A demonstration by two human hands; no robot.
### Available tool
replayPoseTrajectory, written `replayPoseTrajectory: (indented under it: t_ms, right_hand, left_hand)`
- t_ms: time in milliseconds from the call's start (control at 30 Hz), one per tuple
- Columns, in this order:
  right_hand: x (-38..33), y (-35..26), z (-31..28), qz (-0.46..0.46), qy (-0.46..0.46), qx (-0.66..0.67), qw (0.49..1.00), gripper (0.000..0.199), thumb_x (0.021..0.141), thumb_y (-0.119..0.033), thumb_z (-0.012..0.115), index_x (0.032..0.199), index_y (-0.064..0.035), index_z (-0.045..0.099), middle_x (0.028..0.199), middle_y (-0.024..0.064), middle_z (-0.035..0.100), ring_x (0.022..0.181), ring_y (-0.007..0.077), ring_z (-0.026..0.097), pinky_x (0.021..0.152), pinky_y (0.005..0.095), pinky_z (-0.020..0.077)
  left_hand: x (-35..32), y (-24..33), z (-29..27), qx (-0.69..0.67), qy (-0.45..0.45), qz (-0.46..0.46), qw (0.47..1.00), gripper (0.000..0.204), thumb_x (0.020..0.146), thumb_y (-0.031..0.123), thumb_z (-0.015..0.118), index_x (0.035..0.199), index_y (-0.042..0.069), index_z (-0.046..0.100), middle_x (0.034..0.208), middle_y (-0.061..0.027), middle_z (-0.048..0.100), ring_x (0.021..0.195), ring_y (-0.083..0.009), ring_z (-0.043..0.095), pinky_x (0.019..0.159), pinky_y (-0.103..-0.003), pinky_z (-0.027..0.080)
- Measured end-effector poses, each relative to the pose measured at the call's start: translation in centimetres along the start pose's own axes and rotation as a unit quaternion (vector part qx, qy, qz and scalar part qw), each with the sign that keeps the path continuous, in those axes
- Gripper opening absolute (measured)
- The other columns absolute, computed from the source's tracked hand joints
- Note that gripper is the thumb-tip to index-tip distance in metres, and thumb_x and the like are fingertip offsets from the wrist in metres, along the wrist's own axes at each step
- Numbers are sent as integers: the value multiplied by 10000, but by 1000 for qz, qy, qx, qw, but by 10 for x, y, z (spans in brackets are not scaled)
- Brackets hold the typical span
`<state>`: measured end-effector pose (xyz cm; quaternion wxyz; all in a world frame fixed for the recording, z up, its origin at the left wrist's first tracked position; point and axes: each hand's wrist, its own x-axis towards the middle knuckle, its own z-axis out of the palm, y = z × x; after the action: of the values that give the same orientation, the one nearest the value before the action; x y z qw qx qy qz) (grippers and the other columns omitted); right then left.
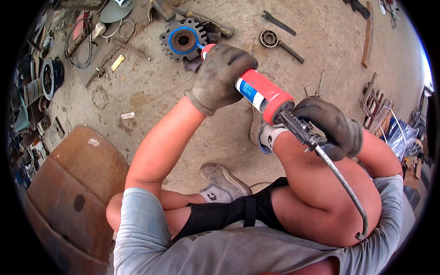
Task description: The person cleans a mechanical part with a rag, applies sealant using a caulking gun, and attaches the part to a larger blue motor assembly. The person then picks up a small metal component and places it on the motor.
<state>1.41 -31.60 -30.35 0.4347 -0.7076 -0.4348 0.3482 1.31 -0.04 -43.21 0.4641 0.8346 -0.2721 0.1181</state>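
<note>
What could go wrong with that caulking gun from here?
The nozzle sits at the blue bead on the toothed gear; a slip of the left hand might smear it. The right hand, at the rear of the caulking gun, could squeeze out too much. The rod, its bent end near the right thigh, might snag the shirt.

We cannot see the part of the red tube [262, 87] which our left hand [223, 75] covers; our right hand [327, 128] hides the grip of the gun [295, 126].
</note>
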Motion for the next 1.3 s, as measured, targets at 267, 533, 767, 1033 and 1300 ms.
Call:
replayPoseTrajectory:
  t_ms: [267,533,767,1033,1300]
  right_hand:
    - [-5,-3,0,-21,61,-16,998,861,858,-544,771,1446,57,583,1340,266,663,1195,460,673,1047,540,534]
    - [-6,1,6,-23,46,-43,998,868,850,-544,794,1452,48,590,1373,255,655,1224,455,665,1056,543,529]
    - [-2,5,10,-27,50,-39,998,849,840,-519,821,1448,32,602,1358,249,664,1202,454,676,1040,539,535]
    - [5,-1,12,-14,64,-27,998,726,860,-396,820,1420,23,627,1314,234,677,1173,439,683,1027,525,538]
    - [-6,-15,-1,-26,146,-92,985,581,784,-234,918,1281,-31,695,1128,179,687,985,356,687,861,452,560]
  left_hand:
    - [-2,6,5,6,-9,-11,1000,475,653,99,913,1085,123,714,1043,-91,740,971,-349,706,875,-468,549]
    - [-15,5,2,6,-25,-24,999,452,670,101,893,1081,113,705,1046,-97,734,975,-348,697,866,-473,540]
    - [-18,5,-2,11,-21,-25,999,495,647,79,911,1097,104,708,1051,-104,735,977,-354,699,876,-477,543]
    - [-23,5,-5,18,-20,-33,999,490,646,88,917,1088,117,708,1050,-100,734,990,-355,702,891,-477,543]
    - [-13,15,-12,35,-35,-45,998,412,683,85,874,1055,128,700,1009,-89,718,972,-352,691,854,-483,531]
